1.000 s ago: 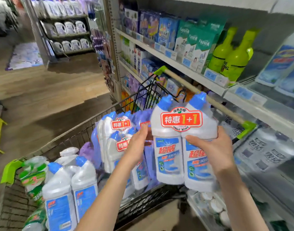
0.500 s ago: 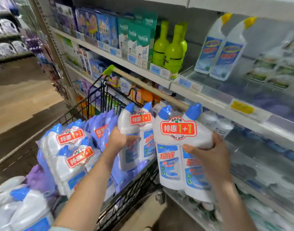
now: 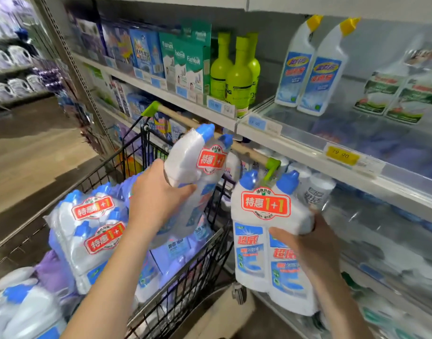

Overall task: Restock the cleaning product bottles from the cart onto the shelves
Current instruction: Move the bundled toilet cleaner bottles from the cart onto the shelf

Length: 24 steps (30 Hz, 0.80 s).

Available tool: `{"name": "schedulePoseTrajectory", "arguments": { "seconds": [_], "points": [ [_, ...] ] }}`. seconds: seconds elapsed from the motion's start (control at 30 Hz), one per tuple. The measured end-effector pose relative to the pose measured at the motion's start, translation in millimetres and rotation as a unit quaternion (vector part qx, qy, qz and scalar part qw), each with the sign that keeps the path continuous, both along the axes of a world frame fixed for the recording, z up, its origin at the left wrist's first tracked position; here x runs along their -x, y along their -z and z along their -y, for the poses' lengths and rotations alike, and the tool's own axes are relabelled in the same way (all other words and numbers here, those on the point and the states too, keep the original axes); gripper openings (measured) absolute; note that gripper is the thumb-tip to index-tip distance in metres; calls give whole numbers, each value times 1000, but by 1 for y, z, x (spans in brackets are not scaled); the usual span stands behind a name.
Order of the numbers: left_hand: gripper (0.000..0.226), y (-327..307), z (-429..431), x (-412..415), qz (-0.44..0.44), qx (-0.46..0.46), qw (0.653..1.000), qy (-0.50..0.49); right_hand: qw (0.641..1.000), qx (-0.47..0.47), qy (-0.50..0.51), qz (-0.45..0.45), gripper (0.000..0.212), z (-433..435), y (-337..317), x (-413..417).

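Aisle: shop shelving is running along the far side of the right hand; wood-look floor is stretching away beyond the left hand.
Cart: black wire cart is standing under the left forearm; its wooden handle with green ends is passing just behind the left hand's load.
Left hand: is gripping the left pack round its body, thumb lying across the near face, fingers curling behind it out of sight.
Left pack: 2 white blue-capped bottles in clear wrap with a red "1+1" sticker; is tilting, caps leaning toward the shelving, and is hanging above the handle end of the cart, apart from the right pack.
Right hand: is gripping the right pack from its shelf side, thumb pressing across the front label, fingers wrapping behind it, hidden.
Right pack: same 2-bottle type; is hanging upright outside the cart, between the cart and the shelving.
Cart stock: more wrapped 1+1 packs are lying inside the cart, below the left hand on its outer side.
Behind right pack: white bottles are standing on the lower shelf; contact with the pack cannot be told.
Above right hand: 2 yellow-capped bottles are standing on the upper shelf; a yellow price tag is sitting on the shelf edge.
Above, between the hands: 3 green bottles are standing beside teal boxes.
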<state>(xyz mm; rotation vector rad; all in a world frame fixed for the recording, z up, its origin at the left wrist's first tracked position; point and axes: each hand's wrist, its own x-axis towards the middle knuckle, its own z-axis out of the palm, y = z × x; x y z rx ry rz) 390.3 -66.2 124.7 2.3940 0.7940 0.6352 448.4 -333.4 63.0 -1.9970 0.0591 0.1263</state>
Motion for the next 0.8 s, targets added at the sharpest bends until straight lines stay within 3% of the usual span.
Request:
{"name": "schedulePoseTrajectory", "arguments": {
  "seconds": [0.07, 0.27, 0.37, 0.47, 0.67, 0.8],
  "points": [
    [44, -9, 13, 10, 16, 2, 1000, 25, 1000, -3, 14, -12, 52, 6, 7, 2],
    [38, -1, 54, 22, 39, 51, 989, 133, 993, -34, 111, -12, 35, 38, 15, 30],
    [38, 4, 75, 27, 29, 29, 977, 208, 980, -19, 197, 4, 42, 54, 32, 57],
    [40, 22, 101, 30, 1, 47, 960, 276, 959, -11, 281, -12, 52, 77, 50, 92],
    [43, 87, 164, 39, -136, 112, 916, 361, 918, 71, 384, -75, 43, 137, 74, 171],
    [38, 144, 213, 43, -110, 24, 885, 452, 882, 97, 448, -108, 40, 174, 95, 228]
  ]
}}
